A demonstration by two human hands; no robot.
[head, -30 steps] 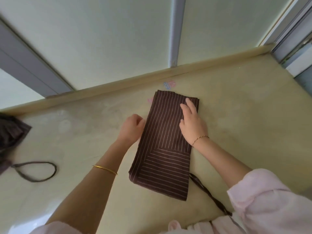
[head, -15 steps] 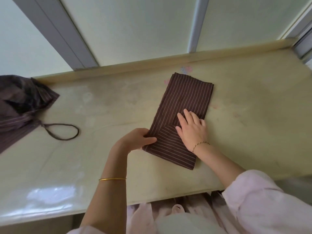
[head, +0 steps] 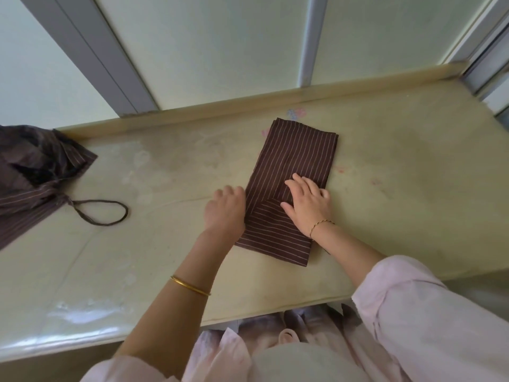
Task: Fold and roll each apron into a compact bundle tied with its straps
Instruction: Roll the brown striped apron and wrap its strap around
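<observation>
Brown pinstriped cloth, the folded apron (head: 292, 161), lies as a long slanted rectangle at the centre of the frame on the pale bench (head: 165, 257). The right hand (head: 308, 202) rests palm-down on its lower half, fingers (head: 298, 179) straight and spread, with the forearm reaching in from the lower right. The left hand (head: 225, 208) sits knuckles-up against the apron's left edge. Its fingers look curled, but blur hides whether they grip the cloth. A second apron (head: 33, 172) lies heaped at far left, its strap (head: 102, 213) looped beside it.

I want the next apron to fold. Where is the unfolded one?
In the head view, the crumpled apron lies at the far left of the table, its strap loop trailing toward the left hand.
</observation>
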